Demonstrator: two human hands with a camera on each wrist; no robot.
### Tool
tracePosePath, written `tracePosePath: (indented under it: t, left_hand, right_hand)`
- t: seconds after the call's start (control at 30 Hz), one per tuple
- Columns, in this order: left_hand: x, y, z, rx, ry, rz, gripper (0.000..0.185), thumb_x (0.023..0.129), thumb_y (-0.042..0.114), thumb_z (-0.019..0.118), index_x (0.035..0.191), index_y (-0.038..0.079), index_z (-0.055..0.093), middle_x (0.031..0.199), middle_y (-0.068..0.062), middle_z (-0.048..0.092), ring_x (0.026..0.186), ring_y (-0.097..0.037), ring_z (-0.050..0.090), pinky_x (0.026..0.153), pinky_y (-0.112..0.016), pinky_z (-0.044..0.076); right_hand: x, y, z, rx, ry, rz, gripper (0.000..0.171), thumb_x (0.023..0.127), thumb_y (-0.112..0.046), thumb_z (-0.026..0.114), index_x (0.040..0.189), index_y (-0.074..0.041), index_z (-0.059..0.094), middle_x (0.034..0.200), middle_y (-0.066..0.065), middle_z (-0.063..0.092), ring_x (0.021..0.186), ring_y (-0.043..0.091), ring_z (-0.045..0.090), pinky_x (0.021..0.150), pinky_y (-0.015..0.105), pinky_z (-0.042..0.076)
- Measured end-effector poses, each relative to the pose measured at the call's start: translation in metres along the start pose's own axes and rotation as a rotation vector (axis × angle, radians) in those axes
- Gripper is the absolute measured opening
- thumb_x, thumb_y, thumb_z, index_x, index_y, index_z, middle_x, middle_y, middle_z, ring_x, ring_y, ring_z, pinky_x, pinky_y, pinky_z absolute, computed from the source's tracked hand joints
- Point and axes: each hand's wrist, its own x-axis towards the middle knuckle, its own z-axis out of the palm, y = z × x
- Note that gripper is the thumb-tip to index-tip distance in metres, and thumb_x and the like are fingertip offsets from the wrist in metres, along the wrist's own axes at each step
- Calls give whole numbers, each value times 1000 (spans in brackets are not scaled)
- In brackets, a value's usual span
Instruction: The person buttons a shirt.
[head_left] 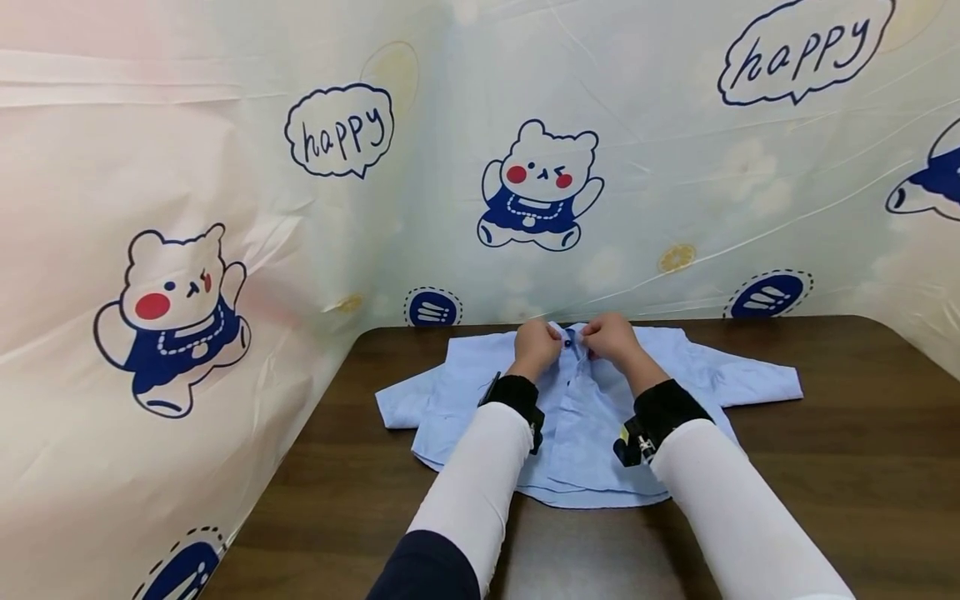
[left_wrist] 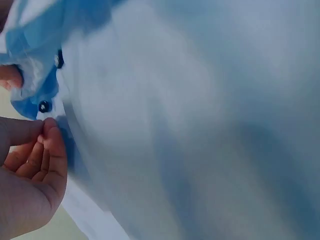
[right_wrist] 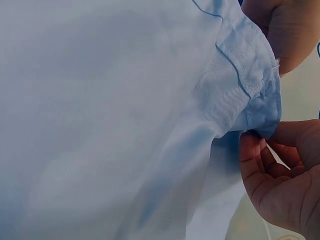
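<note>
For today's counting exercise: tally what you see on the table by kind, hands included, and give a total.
Light blue shirt: 1
Hands, left hand and right hand, pinching the shirt near its collar: 2
Black wrist bands: 2
Total: 5

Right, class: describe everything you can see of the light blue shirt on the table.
The light blue shirt is small, of woven cotton-like cloth, with dark buttons down its front. It lies flat, front up, on the dark wooden table, sleeves spread to both sides, collar towards the printed backdrop. The left hand and right hand pinch the cloth at the collar, and both forearms lie over its body.
</note>
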Motion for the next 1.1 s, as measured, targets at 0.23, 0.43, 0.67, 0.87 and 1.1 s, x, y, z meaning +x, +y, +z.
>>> tracePosePath:
  t: [0.23, 0.43, 0.67, 0.87, 1.1]
  left_hand:
    - [0, 0, 3, 54, 15, 76, 9, 84, 10, 74, 91, 11, 79, 89, -1, 73, 85, -18, 65, 72, -27, 51]
    - [0, 0, 7, 119, 43, 119, 11, 84, 8, 71, 74, 11, 75, 72, 1, 66, 71, -16, 59, 62, -25, 45]
    - [0, 1, 9, 104, 18, 94, 40, 88, 6, 63, 54, 13, 45, 54, 2, 37, 56, -15, 43, 52, -26, 31]
    - [-2, 4, -3, -5, -8, 33, 29, 91, 11, 63, 62, 9, 62, 61, 0, 52, 63, -16, 53, 55, -24, 38]
    - [-5, 4, -9, -248, -96, -87, 21, 86, 12, 70, 67, 5, 71, 61, -1, 61, 66, -13, 56, 58, -22, 41]
  right_hand:
    - [1, 2, 2, 28, -6, -8, 19, 93, -4, 62, 105, 9, 69, 108, 20, 63, 80, 24, 64, 69, 31, 55]
    - [1, 2, 3, 32, -4, -17, 20, 93, -5, 62, 107, 8, 69, 110, 20, 62, 81, 24, 64, 70, 31, 55]
    - [-1, 3, 7, 44, 0, -23, 18, 93, -4, 62, 106, 7, 70, 107, 19, 63, 81, 24, 65, 72, 33, 56]
    - [-2, 1, 3, 28, 13, -63, 19, 93, -6, 64, 105, 7, 70, 100, 19, 66, 78, 24, 67, 72, 34, 56]
    - [-5, 7, 3, 83, -10, -82, 17, 93, -4, 63, 105, 7, 69, 97, 17, 65, 76, 21, 64, 73, 35, 56]
